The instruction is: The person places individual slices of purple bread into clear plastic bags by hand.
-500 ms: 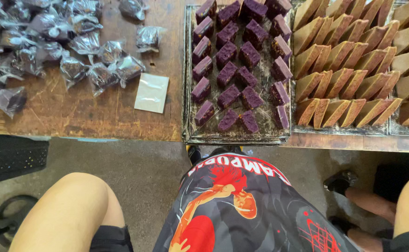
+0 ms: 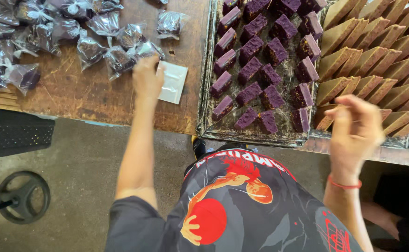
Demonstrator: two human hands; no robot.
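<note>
My left hand (image 2: 147, 77) reaches onto the wooden table (image 2: 88, 93) and rests its fingers on a small stack of clear plastic bags (image 2: 174, 84). My right hand (image 2: 356, 128) hovers, blurred, with loosely curled fingers and nothing in it, over the near edge of the trays. A dark metal tray (image 2: 204, 128) holds several purple cake pieces (image 2: 260, 70). To its right lie rows of brown cake wedges (image 2: 377, 60).
Several wrapped purple pieces in clear bags (image 2: 50, 32) are piled at the table's far left. A dark mesh surface (image 2: 13, 133) and a black wheel-shaped base (image 2: 22, 196) sit at lower left on the concrete floor. Another person's leg (image 2: 382, 219) shows at lower right.
Both arms have come up into view. My left hand has reached forward to the plastic bags and my right hand has risen toward the trays.
</note>
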